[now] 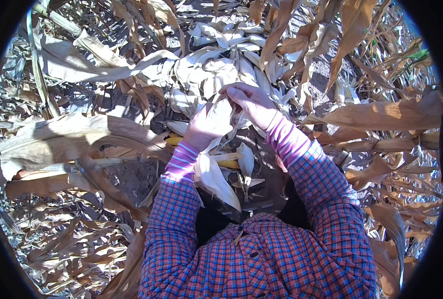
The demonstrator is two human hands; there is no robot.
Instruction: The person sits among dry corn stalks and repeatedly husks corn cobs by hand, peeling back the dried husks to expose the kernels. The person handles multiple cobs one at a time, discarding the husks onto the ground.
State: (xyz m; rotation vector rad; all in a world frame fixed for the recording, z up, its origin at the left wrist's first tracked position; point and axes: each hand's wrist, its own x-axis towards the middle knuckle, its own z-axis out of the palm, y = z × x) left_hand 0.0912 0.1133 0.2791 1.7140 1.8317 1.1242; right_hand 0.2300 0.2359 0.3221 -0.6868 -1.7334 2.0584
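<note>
An ear of corn in pale, dry husk (220, 113) is held between my hands. My left hand (202, 127) wraps around its side. At its upper end, my right hand (249, 100) pinches the husk with thumb and fingers. A loose husk leaf (214, 179) hangs below my left wrist. Bare yellow corn shows on the ground below: one ear (174, 139) beside my left wrist, another (229, 163) under husk pieces between my forearms. Glare hides detail on the held ear.
A heap of pale husks (221, 71) lies just beyond my hands. Broad dry corn leaves reach in from the left (75, 138) and right (382, 114). A stalk (386, 144) lies across the right side. Leaf litter (68, 243) covers the ground at lower left.
</note>
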